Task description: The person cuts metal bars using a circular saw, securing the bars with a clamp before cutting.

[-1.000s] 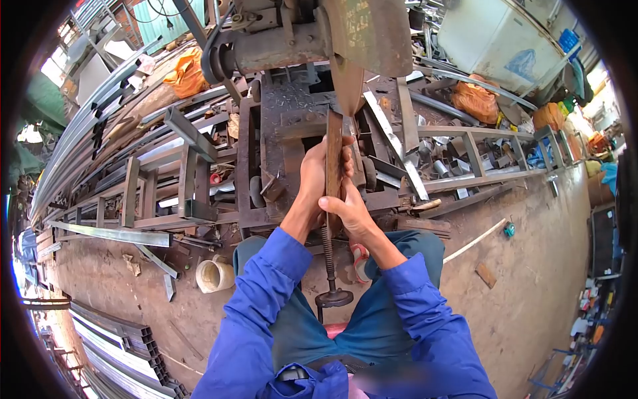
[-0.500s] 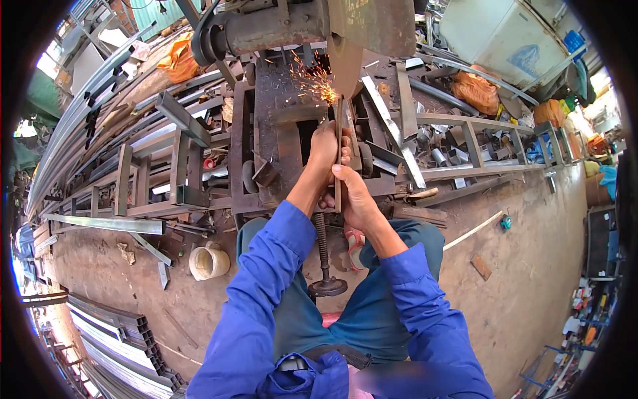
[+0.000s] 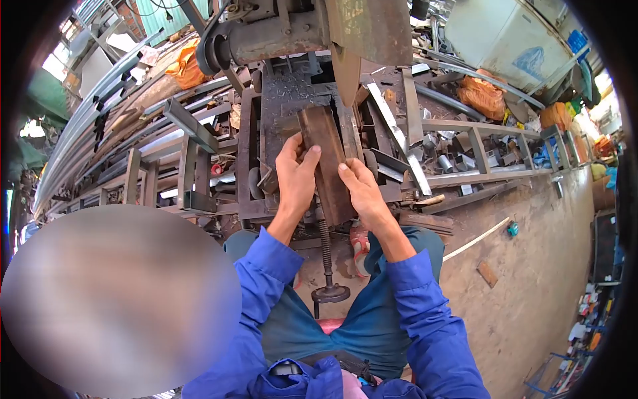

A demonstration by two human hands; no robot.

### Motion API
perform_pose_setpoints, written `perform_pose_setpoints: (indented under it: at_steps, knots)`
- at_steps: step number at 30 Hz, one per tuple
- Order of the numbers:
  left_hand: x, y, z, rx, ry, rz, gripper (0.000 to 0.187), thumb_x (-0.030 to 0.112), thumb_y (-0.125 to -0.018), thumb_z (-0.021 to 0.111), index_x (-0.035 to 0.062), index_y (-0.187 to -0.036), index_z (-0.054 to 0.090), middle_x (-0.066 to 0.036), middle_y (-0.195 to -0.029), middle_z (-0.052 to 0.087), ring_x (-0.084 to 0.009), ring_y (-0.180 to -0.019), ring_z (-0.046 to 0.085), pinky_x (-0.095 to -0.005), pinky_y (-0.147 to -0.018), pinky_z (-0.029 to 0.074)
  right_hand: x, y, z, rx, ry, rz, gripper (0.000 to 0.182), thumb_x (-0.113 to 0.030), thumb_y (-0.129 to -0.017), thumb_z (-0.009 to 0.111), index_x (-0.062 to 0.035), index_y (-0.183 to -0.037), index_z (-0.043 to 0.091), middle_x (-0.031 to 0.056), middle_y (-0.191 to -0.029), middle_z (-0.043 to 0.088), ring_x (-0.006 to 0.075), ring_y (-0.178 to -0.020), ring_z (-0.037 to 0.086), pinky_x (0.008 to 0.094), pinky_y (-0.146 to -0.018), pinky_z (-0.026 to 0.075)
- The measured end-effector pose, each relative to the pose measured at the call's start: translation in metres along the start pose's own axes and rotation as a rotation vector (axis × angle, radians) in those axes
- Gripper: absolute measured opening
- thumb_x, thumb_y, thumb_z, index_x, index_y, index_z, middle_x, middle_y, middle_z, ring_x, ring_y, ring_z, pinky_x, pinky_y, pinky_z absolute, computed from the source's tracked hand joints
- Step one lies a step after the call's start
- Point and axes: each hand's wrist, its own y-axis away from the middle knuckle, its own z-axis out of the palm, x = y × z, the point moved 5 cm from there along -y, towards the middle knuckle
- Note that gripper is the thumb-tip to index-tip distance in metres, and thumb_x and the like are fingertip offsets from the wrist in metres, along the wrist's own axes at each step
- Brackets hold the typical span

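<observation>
Between my hands is a rusty brown metal plate [image 3: 327, 169], long and flat, its broad face turned up toward me. My left hand [image 3: 297, 169] grips its left edge, thumb on top. The right edge is held by my right hand [image 3: 363, 189], also with the thumb on the face; the fingers underneath are partly hidden. Just beyond the plate's far end hangs the abrasive disc [image 3: 348, 78] of a cut-off saw, partly covered by its metal guard [image 3: 375, 30]. Below the plate a threaded vise screw with a handwheel [image 3: 330, 293] points toward me.
Welded steel frames [image 3: 193, 156] and long metal bars lie left; another ladder-like frame [image 3: 475, 146] and offcuts lie right. An orange bag [image 3: 478, 94] sits near a white cabinet [image 3: 495, 43]. A teal tape measure [image 3: 512, 229] rests on the floor. A blurred patch hides the lower left.
The plate was edge-on against the disc with sparks flying. Now it is turned face up, lower and clear of the disc, and the sparks are gone. My hands have spread to its two sides.
</observation>
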Motion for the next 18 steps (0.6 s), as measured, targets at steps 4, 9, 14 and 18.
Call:
perform_pose_setpoints:
  at_steps: [4, 9, 14, 18]
  knots:
    - [0.035, 0.011, 0.019, -0.145, 0.029, 0.212, 0.053, 0.004, -0.094, 0.065, -0.0084, -0.143, 0.047, -0.014, -0.133, 0.061, -0.0178, -0.119, 0.059, -0.0315, -0.102, 0.047, -0.021, 0.003, 0.013, 0.002, -0.199, -0.079, 0.03, -0.034, -0.109, 0.051, -0.0055, -0.109, 0.058, -0.0037, -0.094, 0.054, 0.004, -0.087, 0.046, 0.022, -0.078, 0.041]
    - [0.027, 0.011, 0.045, -0.297, -0.219, 0.322, 0.073, 0.01, -0.086, 0.071, -0.0074, -0.15, 0.041, -0.023, -0.147, 0.051, -0.0287, -0.136, 0.05, -0.0377, -0.114, 0.037, -0.004, 0.008, 0.012, 0.083, -0.562, 0.034, 0.036, -0.042, -0.109, 0.045, -0.0089, -0.109, 0.059, -0.0019, -0.095, 0.06, 0.0071, -0.09, 0.057, 0.0247, -0.078, 0.049]
    - [0.011, -0.001, 0.05, -0.236, -0.393, 0.296, 0.068, 0.018, -0.086, 0.069, -0.0078, -0.145, 0.047, -0.024, -0.144, 0.054, -0.031, -0.134, 0.052, -0.0383, -0.114, 0.036, 0.005, 0.01, 0.013, 0.135, -0.574, 0.27, 0.04, -0.049, -0.108, 0.042, -0.0133, -0.111, 0.06, -0.0011, -0.094, 0.063, 0.0096, -0.078, 0.061, 0.0275, -0.061, 0.05]
    - [-0.003, -0.004, 0.052, -0.291, -0.49, 0.17, 0.06, 0.031, -0.096, 0.066, -0.0075, -0.141, 0.051, -0.027, -0.141, 0.054, -0.0337, -0.131, 0.054, -0.0399, -0.11, 0.039, 0.02, 0.008, 0.009, 0.102, -0.618, 0.364, 0.048, -0.06, -0.103, 0.044, -0.0149, -0.103, 0.062, -0.0031, -0.077, 0.06, 0.0097, -0.061, 0.057, 0.0266, -0.05, 0.045]
